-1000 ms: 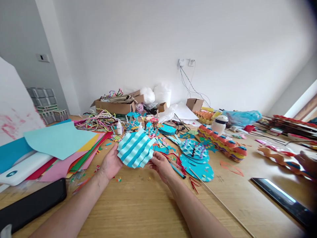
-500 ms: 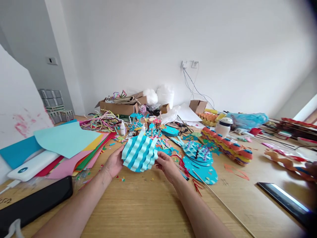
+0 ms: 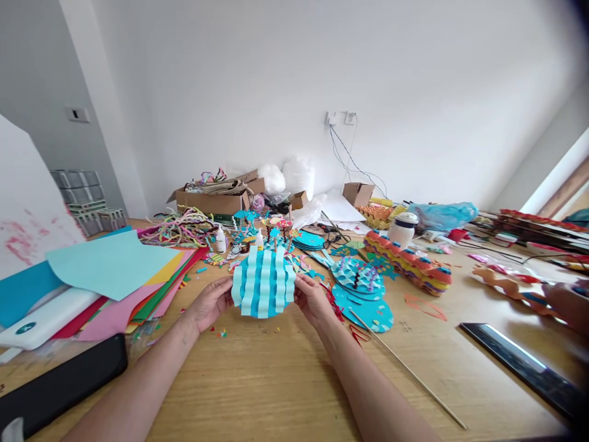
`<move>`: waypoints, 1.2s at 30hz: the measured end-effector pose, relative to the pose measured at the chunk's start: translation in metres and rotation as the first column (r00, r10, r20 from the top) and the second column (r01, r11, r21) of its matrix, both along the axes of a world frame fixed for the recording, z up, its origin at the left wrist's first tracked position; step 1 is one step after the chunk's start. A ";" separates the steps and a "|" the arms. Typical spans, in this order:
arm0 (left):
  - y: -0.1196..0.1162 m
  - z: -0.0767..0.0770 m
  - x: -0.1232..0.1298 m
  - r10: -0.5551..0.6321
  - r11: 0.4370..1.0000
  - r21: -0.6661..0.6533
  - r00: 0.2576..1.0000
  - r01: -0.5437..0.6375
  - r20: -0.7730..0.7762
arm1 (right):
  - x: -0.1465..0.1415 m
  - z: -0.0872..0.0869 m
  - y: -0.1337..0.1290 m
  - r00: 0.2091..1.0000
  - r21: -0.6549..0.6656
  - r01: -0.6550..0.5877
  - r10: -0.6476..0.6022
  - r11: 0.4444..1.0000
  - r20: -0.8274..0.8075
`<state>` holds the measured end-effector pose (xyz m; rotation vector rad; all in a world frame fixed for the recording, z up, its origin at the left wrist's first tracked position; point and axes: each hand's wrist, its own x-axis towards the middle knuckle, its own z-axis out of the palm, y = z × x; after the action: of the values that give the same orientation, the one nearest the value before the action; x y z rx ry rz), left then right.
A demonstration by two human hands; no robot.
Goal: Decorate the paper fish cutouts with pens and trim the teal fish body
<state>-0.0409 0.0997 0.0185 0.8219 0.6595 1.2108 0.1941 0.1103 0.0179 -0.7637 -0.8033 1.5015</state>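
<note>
Between my hands, raised over the table, is a blue paper disc with several wavy pale-aqua paper strips running up and down across it. My left hand grips its left edge, fingers closed on the rim. On the opposite edge, my right hand pinches it in the same way. Some strip ends stick out past the top of the disc. Just behind it stand two white glue bottles and small paper figures on stems. Tiny paper scraps lie below the disc.
Coloured paper sheets, a white power bank and a black phone lie left. Right are decorated blue discs, a thin wooden stick, a painted egg carton and a tablet. Another person's hand shows far right.
The disc has turned slightly in my hands, so its strips now run nearly upright instead of slanting. Both hands still hold it. The whole view has shifted a little.
</note>
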 end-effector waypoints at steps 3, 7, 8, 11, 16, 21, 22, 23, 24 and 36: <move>-0.001 -0.002 0.000 -0.067 0.998 0.008 0.997 0.067 -0.048 | 0.002 0.001 0.002 0.999 0.002 0.050 -0.050 0.999 -0.008; -0.002 -0.002 0.001 -0.107 0.994 0.024 0.991 0.109 -0.086 | 0.005 0.000 0.004 0.999 -0.006 0.049 -0.049 0.999 -0.009; -0.002 -0.002 0.001 -0.107 0.993 0.031 0.990 0.110 -0.090 | 0.005 0.000 0.004 0.999 -0.011 0.045 -0.046 0.999 -0.014; -0.003 0.000 0.002 -0.102 0.993 0.052 0.990 0.107 -0.097 | 0.005 -0.001 0.005 0.999 -0.016 0.033 -0.034 0.999 -0.032; -0.004 0.001 0.003 -0.081 0.994 0.071 0.992 0.088 -0.093 | 0.005 0.000 0.003 0.999 -0.019 0.020 -0.020 1.000 -0.045; -0.002 -0.001 0.002 -0.033 0.996 0.076 0.997 0.038 -0.071 | 0.004 0.000 0.002 1.000 -0.022 -0.023 0.022 0.999 -0.022; -0.001 -0.001 0.002 -0.021 0.997 0.078 0.998 0.026 -0.066 | 0.005 0.000 0.002 1.000 -0.025 -0.022 0.022 0.999 -0.018; 0.000 -0.001 0.002 -0.009 0.997 0.080 0.998 0.014 -0.062 | 0.005 0.000 0.002 1.000 -0.029 -0.021 0.021 0.999 -0.016; 0.000 -0.001 0.002 0.005 0.997 0.082 0.998 0.000 -0.056 | 0.005 0.000 0.001 1.000 -0.034 -0.020 0.020 0.999 -0.014; 0.000 -0.001 0.007 0.123 0.990 0.066 0.992 -0.123 0.009 | -0.011 0.000 -0.011 0.988 -0.049 -0.136 0.139 0.990 0.067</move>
<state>-0.0337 0.0992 0.0177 0.8436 0.6771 1.3521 0.1828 0.0996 0.0180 -0.8113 -0.8931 1.6271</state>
